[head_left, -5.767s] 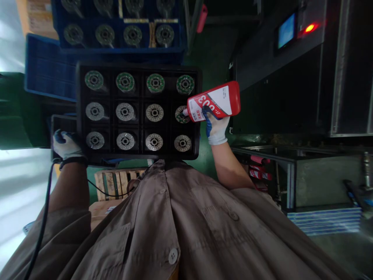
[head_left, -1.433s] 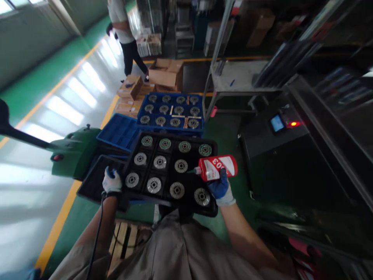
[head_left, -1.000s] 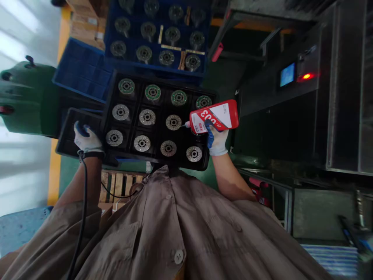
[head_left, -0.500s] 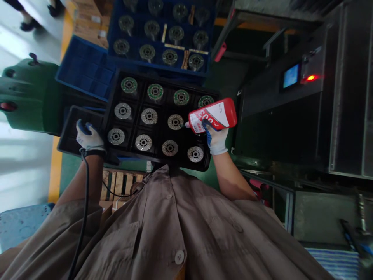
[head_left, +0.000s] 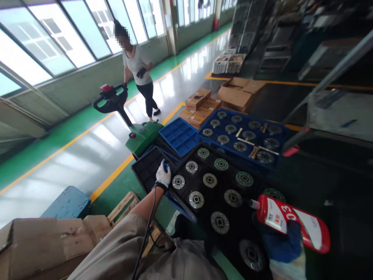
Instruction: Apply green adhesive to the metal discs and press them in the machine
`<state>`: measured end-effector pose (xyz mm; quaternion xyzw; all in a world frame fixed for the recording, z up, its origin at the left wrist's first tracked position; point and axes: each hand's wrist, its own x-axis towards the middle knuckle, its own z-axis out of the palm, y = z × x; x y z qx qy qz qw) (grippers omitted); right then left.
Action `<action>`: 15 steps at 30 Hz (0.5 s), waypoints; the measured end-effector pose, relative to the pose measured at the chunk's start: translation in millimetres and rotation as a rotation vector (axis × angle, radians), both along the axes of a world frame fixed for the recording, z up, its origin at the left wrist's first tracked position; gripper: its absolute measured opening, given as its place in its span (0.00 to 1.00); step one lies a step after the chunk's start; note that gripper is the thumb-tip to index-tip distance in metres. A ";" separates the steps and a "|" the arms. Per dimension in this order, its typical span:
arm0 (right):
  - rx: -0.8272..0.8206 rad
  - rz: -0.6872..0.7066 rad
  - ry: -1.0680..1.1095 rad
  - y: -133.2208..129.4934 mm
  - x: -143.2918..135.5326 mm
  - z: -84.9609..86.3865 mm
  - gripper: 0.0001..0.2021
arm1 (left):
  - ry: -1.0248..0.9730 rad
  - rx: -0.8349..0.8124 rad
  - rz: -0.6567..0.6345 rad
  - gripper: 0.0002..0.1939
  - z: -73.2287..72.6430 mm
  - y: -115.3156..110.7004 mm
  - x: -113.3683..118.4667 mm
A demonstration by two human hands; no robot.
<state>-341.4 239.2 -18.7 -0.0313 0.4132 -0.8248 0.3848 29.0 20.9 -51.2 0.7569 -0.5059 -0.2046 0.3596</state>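
Observation:
My right hand (head_left: pixel 287 245), in a white and blue glove, grips a red bottle (head_left: pixel 316 229) with a white label. The bottle lies tilted, its nozzle pointing left over the black tray (head_left: pixel 186 210). Several round slotted metal discs sit in this tray, such as a silver disc (head_left: pixel 220 222) and a green-ringed disc (head_left: pixel 244 179). My left hand (head_left: pixel 163 174), gloved and with a cord at the wrist, is at the tray's left edge beside a smaller black tray (head_left: pixel 145 167). Its fingers are partly curled; whether anything is in them is hidden.
A blue crate (head_left: pixel 233 134) with more discs stands behind the black tray, next to a blue divided tray (head_left: pixel 179 136). A person (head_left: pixel 140 66) holds the handle of a green pallet truck (head_left: pixel 142 136). Cardboard boxes (head_left: pixel 55 241) are at lower left.
The view has swung up and left, bringing the person and windows into sight. My right hand still grips the bottle, now lower right in view. My left hand remains by the tray's left edge.

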 end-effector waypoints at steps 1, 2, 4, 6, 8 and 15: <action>0.044 -0.004 0.013 0.2 4.6 -1.5 0.24 | 0.017 -0.011 0.000 0.24 -1.1 2.0 0.2; 0.103 -0.011 0.030 -0.2 10.4 -1.7 0.22 | 0.033 -0.022 0.002 0.24 -2.0 3.7 0.3; 0.218 -0.031 0.061 -2.6 24.2 1.7 0.21 | 0.067 -0.049 0.008 0.24 -3.4 5.4 -0.1; 0.273 -0.032 0.075 -6.1 38.5 8.9 0.22 | 0.100 -0.086 0.015 0.24 -4.2 6.1 0.0; 0.257 0.004 0.061 -9.8 51.2 16.0 0.24 | 0.131 -0.131 0.025 0.26 -4.1 8.5 1.8; 0.190 0.320 -0.048 -24.2 103.1 14.7 0.28 | 0.309 -0.370 -0.094 0.34 13.6 76.5 7.7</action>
